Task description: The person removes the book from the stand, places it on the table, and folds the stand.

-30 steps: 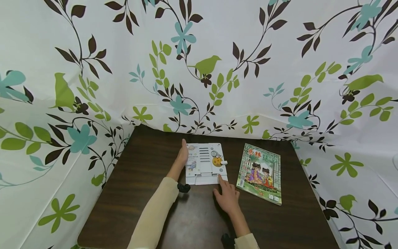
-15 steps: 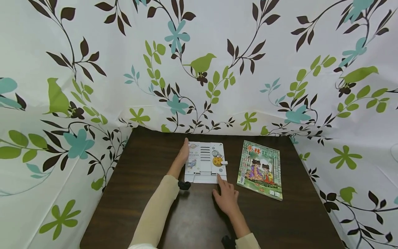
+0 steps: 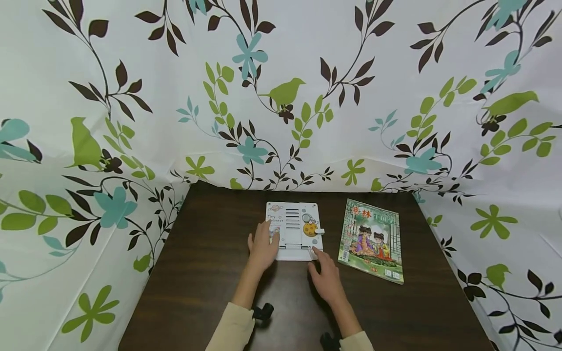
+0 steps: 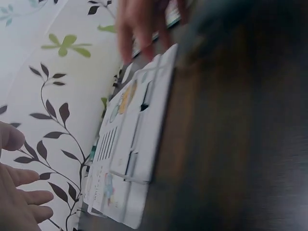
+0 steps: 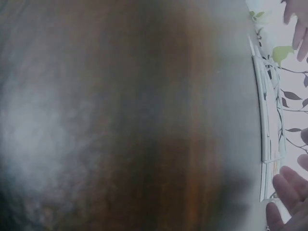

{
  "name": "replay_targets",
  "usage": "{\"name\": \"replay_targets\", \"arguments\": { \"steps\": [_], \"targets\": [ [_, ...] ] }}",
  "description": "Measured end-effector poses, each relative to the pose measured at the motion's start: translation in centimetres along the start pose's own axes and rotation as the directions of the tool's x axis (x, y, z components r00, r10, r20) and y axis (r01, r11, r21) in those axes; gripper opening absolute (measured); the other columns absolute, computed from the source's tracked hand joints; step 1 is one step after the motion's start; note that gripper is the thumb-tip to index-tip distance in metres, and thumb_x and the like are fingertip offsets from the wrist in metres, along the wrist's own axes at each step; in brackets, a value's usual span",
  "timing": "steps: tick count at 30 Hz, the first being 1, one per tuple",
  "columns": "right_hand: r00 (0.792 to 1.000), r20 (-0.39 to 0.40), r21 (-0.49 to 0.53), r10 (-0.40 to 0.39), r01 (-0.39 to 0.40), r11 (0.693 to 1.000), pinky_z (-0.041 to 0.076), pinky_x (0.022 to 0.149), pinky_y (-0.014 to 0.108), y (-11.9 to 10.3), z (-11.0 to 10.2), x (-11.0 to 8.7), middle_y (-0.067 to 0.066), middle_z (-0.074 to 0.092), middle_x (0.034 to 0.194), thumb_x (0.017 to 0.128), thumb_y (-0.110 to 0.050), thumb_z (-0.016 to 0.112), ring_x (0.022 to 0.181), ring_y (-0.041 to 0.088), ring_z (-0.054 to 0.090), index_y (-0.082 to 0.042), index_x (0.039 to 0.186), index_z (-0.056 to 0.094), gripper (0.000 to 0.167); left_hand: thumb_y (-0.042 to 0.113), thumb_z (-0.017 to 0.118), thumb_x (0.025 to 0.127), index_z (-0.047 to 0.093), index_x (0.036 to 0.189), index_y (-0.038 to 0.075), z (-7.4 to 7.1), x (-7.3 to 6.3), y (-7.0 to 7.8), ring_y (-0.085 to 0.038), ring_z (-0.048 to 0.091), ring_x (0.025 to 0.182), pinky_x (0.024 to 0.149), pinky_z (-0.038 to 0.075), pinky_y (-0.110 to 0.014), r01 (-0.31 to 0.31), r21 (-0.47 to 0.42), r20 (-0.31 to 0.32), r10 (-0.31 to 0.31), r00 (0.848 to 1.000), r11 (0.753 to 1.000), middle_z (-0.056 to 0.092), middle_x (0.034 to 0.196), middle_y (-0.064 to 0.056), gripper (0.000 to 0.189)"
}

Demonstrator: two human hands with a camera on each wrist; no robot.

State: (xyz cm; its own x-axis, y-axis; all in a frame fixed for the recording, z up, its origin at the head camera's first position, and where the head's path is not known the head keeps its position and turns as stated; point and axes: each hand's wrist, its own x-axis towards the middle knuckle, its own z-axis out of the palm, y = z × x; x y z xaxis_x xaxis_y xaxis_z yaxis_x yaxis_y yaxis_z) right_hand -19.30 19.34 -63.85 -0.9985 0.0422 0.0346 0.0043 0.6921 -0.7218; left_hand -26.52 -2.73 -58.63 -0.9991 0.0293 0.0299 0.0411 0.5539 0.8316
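A white folding book stand [image 3: 298,226], printed with a planet, an astronaut and the words "Tiny Universe", lies folded flat on the dark wooden table. Over its lower left part is my left hand [image 3: 262,248], fingers spread; the left wrist view shows those fingers [image 4: 36,197] raised beside the stand, with nothing in them. My right hand [image 3: 327,278] is at the stand's lower right corner, its index fingertip close to the front ledge and the other fingers relaxed. In the right wrist view the stand [image 5: 269,110] appears edge-on, low on the table, beside the right hand [image 5: 291,192].
Right of the stand lies a magazine [image 3: 372,241] with two cartoon children on its green cover. The brown table [image 3: 197,273] ends at a white cloth [image 3: 307,146] with leaves and birds, which hangs behind and at both sides.
My left hand has let go of the stand's left edge and moved toward me and right, over its lower left part. The right hand has shifted slightly right and down; the stand stays flat.
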Motion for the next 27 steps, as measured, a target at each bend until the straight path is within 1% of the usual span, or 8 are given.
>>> {"name": "replay_targets", "arguments": {
  "steps": [4,7,11,14,16,19,23,27],
  "targets": [
    [0.999,-0.001,-0.008,-0.035,0.035,0.999,0.036,0.118,0.072,-0.4,0.1,-0.1,0.018,0.056,0.158,0.107,-0.02,0.067,0.148,0.043,0.05,-0.014,0.159,0.052,0.055,0.025,0.057,0.107,0.051,0.157,0.004,0.4,-3.1,-0.3,-0.043,0.038,0.158,0.124,0.013,-0.077,-0.041,0.131,-0.037,0.046,0.998,0.991,0.05,0.164,-0.02,0.055],
    [0.999,0.008,-0.021,-0.05,0.05,0.999,0.038,0.12,0.068,-0.6,0.1,-0.1,0.018,0.055,0.16,0.106,-0.021,0.068,0.15,0.043,0.049,-0.012,0.16,0.051,0.057,0.025,0.06,0.106,0.051,0.158,0.002,0.9,-4.7,-0.6,-0.044,0.044,0.155,0.124,0.023,-0.076,-0.088,0.213,-0.023,0.095,0.995,0.973,0.051,0.163,-0.021,0.057],
    [0.996,0.017,-0.064,-0.088,0.089,0.994,0.041,0.121,0.064,-0.5,0.4,-0.5,0.019,0.053,0.162,0.106,-0.021,0.068,0.151,0.042,0.049,-0.008,0.16,0.05,0.059,0.026,0.059,0.109,0.041,0.164,0.001,1.9,-6.1,-1.8,-0.044,0.037,0.159,0.124,0.026,-0.073,-0.141,0.234,0.109,0.118,0.987,0.962,0.04,0.17,-0.023,0.063],
    [0.994,0.048,-0.115,-0.094,0.099,0.988,0.04,0.122,0.063,-0.3,0.8,-0.9,0.018,0.048,0.166,0.106,-0.023,0.068,0.153,0.041,0.046,-0.007,0.163,0.046,0.063,0.028,0.057,0.11,0.032,0.168,0.0,2.5,-7.0,-2.5,-0.042,0.029,0.163,0.126,0.024,-0.071,-0.15,0.22,0.237,0.096,0.967,0.964,0.029,0.175,-0.023,0.069],
    [0.994,0.065,-0.146,-0.092,0.1,0.984,0.04,0.122,0.063,-0.2,1.0,-1.1,0.017,0.045,0.169,0.106,-0.024,0.067,0.155,0.04,0.045,-0.006,0.165,0.043,0.066,0.028,0.057,0.111,0.029,0.169,0.0,2.8,-7.3,-2.7,-0.042,0.027,0.164,0.127,0.025,-0.071,-0.158,0.214,0.281,0.094,0.955,0.964,0.025,0.176,-0.024,0.07],
    [0.992,0.09,-0.161,-0.088,0.102,0.982,0.039,0.122,0.065,-0.2,1.1,-1.0,0.017,0.039,0.172,0.107,-0.026,0.066,0.157,0.041,0.041,-0.005,0.167,0.037,0.07,0.027,0.058,0.11,0.028,0.169,-0.001,3.0,-7.5,-2.7,-0.043,0.026,0.164,0.127,0.025,-0.07,-0.175,0.226,0.281,0.108,0.954,0.958,0.024,0.177,-0.024,0.072],
    [0.99,0.112,-0.16,-0.083,0.1,0.982,0.039,0.118,0.071,-0.4,1.0,-0.8,0.018,0.036,0.174,0.107,-0.026,0.066,0.157,0.042,0.041,-0.004,0.168,0.034,0.072,0.026,0.06,0.109,0.03,0.167,-0.004,3.1,-7.5,-2.4,-0.044,0.027,0.163,0.127,0.025,-0.07,-0.185,0.245,0.239,0.125,0.963,0.952,0.026,0.176,-0.026,0.072],
    [0.989,0.121,-0.183,-0.085,0.106,0.977,0.041,0.117,0.07,-0.6,0.9,-0.5,0.019,0.037,0.173,0.107,-0.026,0.066,0.155,0.043,0.043,-0.003,0.167,0.035,0.072,0.027,0.062,0.108,0.031,0.166,-0.007,3.0,-7.5,-2.4,-0.044,0.028,0.163,0.128,0.026,-0.068,-0.173,0.285,0.219,0.112,0.969,0.943,0.026,0.175,-0.026,0.074]
  ]
}}
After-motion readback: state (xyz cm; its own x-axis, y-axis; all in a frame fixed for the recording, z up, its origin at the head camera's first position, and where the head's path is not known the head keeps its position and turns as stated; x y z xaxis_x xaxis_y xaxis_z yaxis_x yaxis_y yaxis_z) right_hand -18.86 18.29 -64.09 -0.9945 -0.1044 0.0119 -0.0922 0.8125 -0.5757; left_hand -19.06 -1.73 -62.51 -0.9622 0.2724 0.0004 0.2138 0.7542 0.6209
